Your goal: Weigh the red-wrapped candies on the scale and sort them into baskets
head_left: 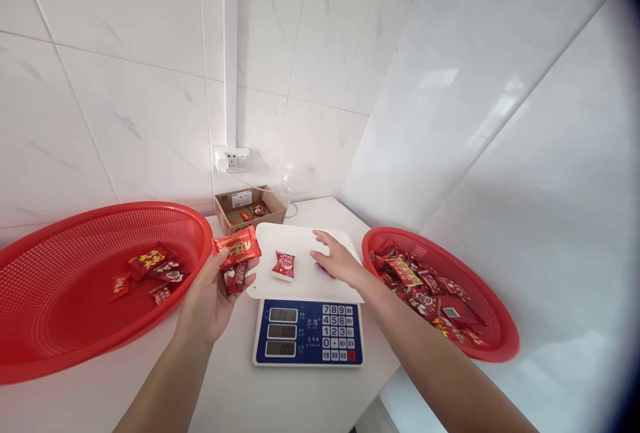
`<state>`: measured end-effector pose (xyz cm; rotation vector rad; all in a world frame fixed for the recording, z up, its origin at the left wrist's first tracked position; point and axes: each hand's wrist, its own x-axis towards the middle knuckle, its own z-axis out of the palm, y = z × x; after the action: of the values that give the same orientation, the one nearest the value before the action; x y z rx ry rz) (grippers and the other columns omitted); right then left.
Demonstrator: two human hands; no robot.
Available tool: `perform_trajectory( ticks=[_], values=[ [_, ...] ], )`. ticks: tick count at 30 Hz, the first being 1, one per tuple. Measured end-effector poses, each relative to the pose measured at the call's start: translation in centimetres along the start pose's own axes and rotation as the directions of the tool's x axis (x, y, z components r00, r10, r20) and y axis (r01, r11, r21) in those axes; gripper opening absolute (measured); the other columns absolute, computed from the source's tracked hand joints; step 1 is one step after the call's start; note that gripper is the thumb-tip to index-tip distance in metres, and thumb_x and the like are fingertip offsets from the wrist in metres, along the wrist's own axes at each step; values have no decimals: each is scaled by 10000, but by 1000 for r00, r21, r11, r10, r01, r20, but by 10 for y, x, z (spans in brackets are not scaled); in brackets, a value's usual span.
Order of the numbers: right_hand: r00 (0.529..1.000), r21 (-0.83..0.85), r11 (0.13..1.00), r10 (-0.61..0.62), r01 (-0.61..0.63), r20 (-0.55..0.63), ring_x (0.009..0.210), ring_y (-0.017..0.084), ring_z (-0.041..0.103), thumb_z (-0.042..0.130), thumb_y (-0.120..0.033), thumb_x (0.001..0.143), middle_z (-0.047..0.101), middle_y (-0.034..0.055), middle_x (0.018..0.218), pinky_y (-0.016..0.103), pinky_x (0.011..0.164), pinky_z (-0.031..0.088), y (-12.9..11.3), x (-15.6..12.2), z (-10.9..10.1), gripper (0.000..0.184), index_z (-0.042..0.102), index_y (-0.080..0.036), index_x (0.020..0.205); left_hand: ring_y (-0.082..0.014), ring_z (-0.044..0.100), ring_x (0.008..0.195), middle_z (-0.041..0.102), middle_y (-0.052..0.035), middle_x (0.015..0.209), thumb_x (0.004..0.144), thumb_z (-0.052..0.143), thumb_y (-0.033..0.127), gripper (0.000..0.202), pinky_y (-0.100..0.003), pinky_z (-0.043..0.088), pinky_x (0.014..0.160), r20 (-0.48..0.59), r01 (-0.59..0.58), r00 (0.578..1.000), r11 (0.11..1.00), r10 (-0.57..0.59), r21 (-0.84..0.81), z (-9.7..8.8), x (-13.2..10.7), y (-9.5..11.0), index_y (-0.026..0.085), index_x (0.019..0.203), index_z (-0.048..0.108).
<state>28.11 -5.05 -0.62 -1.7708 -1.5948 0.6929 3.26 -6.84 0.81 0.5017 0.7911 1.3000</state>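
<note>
My left hand (pixel 213 293) is closed around several red snack packets (pixel 237 246), held up beside the left edge of the weighing scale (pixel 310 333). Over the scale's white pan (pixel 305 239) hovers my right hand (pixel 337 256), its fingers apart. A small red packet (pixel 325 269) lies under that hand, mostly covered by it; I cannot make out whether the fingers touch it. Another red and white packet (pixel 284 265) rests on the pan between the two hands. The scale's blue panel has three displays and a keypad.
A large red basket (pixel 165 209) with several packets stands at left. At right, a second red basket (pixel 500 326) holds a heap of packets. Behind the scale are a cardboard box (pixel 225 214), a clear plastic bottle (pixel 285 186) and a wall socket (pixel 233 159) with a cable.
</note>
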Motion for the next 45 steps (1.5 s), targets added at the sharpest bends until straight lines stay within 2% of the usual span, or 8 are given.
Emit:
perform_trajectory(
  ticks=[5, 11, 15, 23, 32, 36, 40, 45],
  values=[
    [964, -184, 947, -250, 263, 90, 1260, 228, 449, 523, -320, 877, 589, 81, 1283, 406, 1042, 348, -15, 0, 30, 355, 603, -202, 1203, -176, 726, 722, 734, -81, 902, 911, 477, 175, 223, -235, 595, 538, -11, 10, 1000, 1000, -10, 5, 2, -1, -1, 144, 1085, 613],
    [963, -441, 856, -240, 269, 121, 1341, 297, 336, 519, -359, 890, 572, 119, 1300, 470, 1095, 218, -22, 12, 54, 364, 612, -153, 1176, -176, 722, 695, 732, -88, 852, 908, 481, 172, 212, -235, 593, 535, -10, -7, 1000, 1000, 7, 21, 3, -3, 0, 136, 1067, 615],
    [955, -478, 829, -221, 291, 198, 1285, 297, 399, 514, -369, 887, 614, 137, 1206, 418, 1023, 299, -24, 15, 55, 285, 657, -153, 1006, -168, 716, 676, 730, -86, 877, 906, 481, 171, 224, -241, 595, 548, 1, -15, 1000, 1000, 15, 23, 1, -3, 1, 147, 1083, 616],
    [989, -213, 968, -118, 135, 88, 748, 171, 580, 641, -285, 727, 638, -11, 825, 268, 637, 393, -25, 14, 45, 215, 525, -226, 899, -178, 712, 689, 724, -101, 809, 899, 494, 182, 204, -234, 586, 541, 16, -5, 1000, 1000, 4, 31, -1, -1, 2, 126, 1044, 626],
    [999, 220, 975, -28, 32, -21, 862, 189, 623, 607, -332, 741, 653, 41, 1012, 311, 738, 470, -17, 24, 24, 358, 549, -196, 1067, -159, 696, 655, 714, -91, 773, 896, 494, 170, 165, -228, 573, 524, 25, -8, 1000, 999, 7, 40, -1, -2, 0, 113, 969, 631],
    [986, -31, 999, -48, 44, -159, 1131, 222, 551, 528, -384, 836, 511, 133, 1331, 364, 928, 422, -5, 27, 14, 601, 364, -180, 1377, -156, 692, 666, 712, -86, 789, 889, 506, 169, 161, -225, 568, 531, 20, -5, 1000, 999, 4, 41, -1, -1, 0, 119, 979, 630],
    [981, -355, 930, -149, 96, -125, 1272, 226, 428, 491, -308, 869, 484, 121, 1379, 368, 1030, 339, 9, 19, 2, 481, 465, -164, 1327, -152, 670, 623, 698, -90, 743, 892, 496, 177, 169, -224, 557, 513, 16, 6, 1000, 999, -7, 48, -2, -1, 0, 107, 962, 633],
    [995, -460, 884, -98, 81, -13, 1161, 256, 519, 543, -235, 832, 612, 100, 1225, 361, 935, 397, 20, 2, -10, 352, 610, -198, 1175, -134, 634, 561, 680, -76, 703, 892, 491, 179, 165, -216, 544, 497, 32, 11, 999, 998, -13, 55, 0, -2, -1, 115, 945, 633]
  ],
)
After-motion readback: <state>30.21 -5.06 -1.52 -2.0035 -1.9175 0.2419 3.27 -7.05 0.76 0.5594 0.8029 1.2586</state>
